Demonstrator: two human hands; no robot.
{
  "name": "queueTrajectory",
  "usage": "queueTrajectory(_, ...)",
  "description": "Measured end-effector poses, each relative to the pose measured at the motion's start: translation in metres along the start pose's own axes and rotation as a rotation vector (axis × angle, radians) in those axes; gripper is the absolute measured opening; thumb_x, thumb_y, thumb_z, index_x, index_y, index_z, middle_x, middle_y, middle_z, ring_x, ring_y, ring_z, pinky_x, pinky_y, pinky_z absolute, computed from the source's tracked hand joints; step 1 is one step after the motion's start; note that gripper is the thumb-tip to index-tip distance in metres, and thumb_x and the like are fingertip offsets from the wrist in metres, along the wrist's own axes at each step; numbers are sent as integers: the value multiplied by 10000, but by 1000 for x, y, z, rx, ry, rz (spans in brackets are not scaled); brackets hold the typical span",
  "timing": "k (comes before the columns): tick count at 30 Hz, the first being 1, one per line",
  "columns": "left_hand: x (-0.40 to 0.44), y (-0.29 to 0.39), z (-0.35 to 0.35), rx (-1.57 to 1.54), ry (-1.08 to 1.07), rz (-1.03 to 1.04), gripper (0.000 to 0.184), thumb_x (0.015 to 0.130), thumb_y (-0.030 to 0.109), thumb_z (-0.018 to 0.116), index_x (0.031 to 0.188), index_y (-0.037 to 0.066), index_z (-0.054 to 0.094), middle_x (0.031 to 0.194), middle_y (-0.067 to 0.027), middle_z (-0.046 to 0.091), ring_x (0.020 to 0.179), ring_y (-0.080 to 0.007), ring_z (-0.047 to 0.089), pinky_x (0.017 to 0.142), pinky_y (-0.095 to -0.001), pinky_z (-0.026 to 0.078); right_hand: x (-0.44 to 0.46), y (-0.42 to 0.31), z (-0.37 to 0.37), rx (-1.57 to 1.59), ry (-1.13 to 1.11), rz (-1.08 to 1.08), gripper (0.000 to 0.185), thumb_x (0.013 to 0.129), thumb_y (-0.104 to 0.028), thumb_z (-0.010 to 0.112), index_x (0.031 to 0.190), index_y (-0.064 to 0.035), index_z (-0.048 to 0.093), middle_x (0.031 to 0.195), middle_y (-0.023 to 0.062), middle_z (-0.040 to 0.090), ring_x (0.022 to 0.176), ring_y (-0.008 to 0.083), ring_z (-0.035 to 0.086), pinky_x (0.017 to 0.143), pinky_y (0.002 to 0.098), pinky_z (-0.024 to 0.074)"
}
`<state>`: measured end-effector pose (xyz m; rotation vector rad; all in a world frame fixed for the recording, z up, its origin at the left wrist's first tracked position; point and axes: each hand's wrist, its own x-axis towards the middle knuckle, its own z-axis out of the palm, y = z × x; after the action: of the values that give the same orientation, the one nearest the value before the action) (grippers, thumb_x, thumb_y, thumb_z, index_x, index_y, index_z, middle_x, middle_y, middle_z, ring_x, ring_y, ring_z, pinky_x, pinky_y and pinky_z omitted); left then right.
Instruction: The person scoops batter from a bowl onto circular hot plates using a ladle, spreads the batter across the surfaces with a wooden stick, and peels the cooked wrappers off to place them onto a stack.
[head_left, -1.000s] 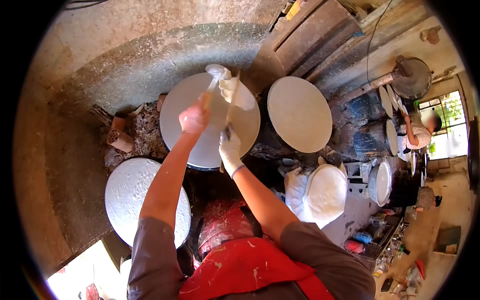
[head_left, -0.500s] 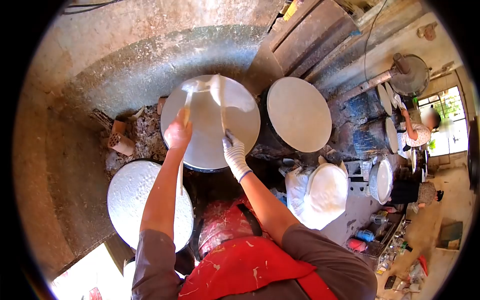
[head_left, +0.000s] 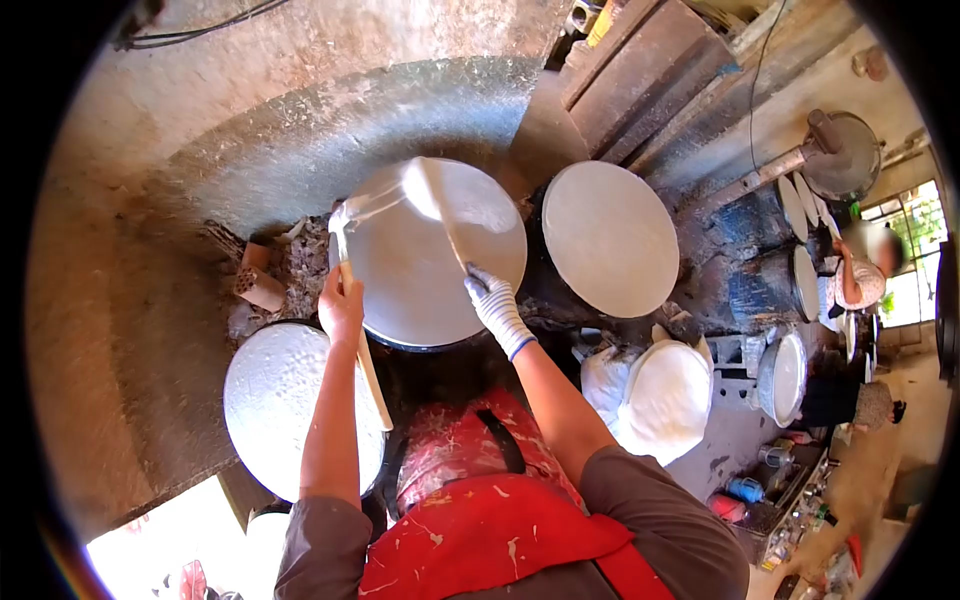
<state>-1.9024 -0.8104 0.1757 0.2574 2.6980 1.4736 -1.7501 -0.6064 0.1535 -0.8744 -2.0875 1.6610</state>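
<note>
My bare left hand [head_left: 342, 312] is closed around a long wooden stick [head_left: 372, 375] whose upper end is coated in white stuff. In my right hand [head_left: 493, 303], which wears a striped glove, is a second stick [head_left: 451, 232] with a white lump [head_left: 420, 190] at its far end. Thin white strands stretch between the two stick tips. Both sticks are over a large round pan [head_left: 420, 290] with a smooth pale surface. Below my left forearm lies another round pan [head_left: 270, 400] with bubbly white contents.
Right of the middle pan stands another round pale top [head_left: 610, 238]. A white-filled basin [head_left: 665, 400] is lower right, a bucket [head_left: 788, 378] beyond. Bricks [head_left: 260, 288] lie at left. Two people work at far right, one near the window [head_left: 905, 255].
The left stick has moved left to the pan's edge, away from the right one, drawing out white strands. The white lump has gone from between the sticks to the right stick's tip.
</note>
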Motion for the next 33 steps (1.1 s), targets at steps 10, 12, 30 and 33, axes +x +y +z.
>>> queueTrajectory(10,-40,51,-6,-538,3,-308,271,780,69,584,1029,-32,549,544,16,444,388,-58,382,364,-198,315,34,12,-52,-77,-20,-106,292,845,-162,516,1079,7,562,999,188,610,904,256,597,806,299,444)
queueTrajectory(12,-46,51,-4,-520,-2,-340,237,781,72,583,996,-23,562,544,20,429,402,-57,390,368,-192,325,34,10,-43,14,-192,-47,274,839,-147,532,1063,4,575,937,170,631,788,211,597,754,287,453)
queueTrajectory(30,-88,56,-18,-789,211,-676,144,788,134,591,910,58,576,576,3,464,368,-60,378,328,-188,301,85,0,-59,16,-655,-36,262,805,-78,614,1063,-38,603,889,9,630,728,67,513,656,205,438)
queueTrajectory(33,-97,60,-22,-805,237,-710,153,789,153,588,910,62,573,581,0,466,370,-69,387,330,-197,308,75,1,-76,-45,-737,-177,258,811,-137,610,1047,-33,604,1014,84,631,885,134,585,804,266,453)
